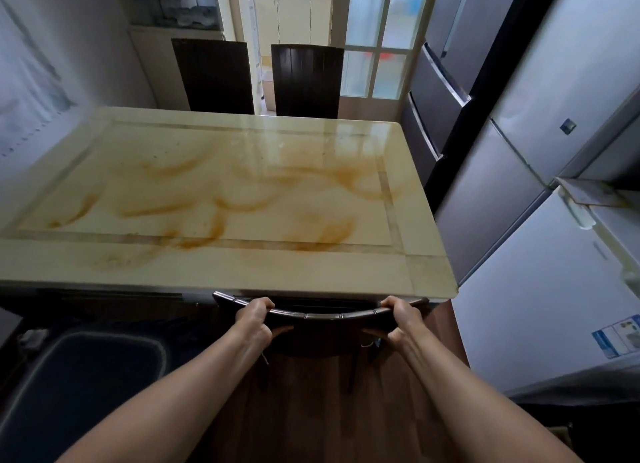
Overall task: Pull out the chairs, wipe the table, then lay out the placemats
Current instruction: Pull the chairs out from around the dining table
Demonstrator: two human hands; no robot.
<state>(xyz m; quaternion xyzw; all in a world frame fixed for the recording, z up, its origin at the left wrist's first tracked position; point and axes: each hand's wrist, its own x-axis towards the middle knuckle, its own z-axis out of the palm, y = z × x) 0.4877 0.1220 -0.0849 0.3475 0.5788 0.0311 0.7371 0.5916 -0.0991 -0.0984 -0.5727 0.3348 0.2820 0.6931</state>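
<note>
Left hand (254, 315): fingers were clenched over the chair (311, 315) top rail, left of its middle
Right hand (401, 315): fingers were clenched over the same rail, right of its middle
Chair: was tucked under the near edge of the table (221, 199), rail running left to right between the hands
Pull: judged to be straight back toward the person
Far chairs (306, 81): two were seen across the table, still tucked in
Table: was streaked orange-brown, not yet wiped

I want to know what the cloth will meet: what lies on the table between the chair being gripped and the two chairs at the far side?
In the head view, nothing: the table top shows only orange-brown smears.
</note>
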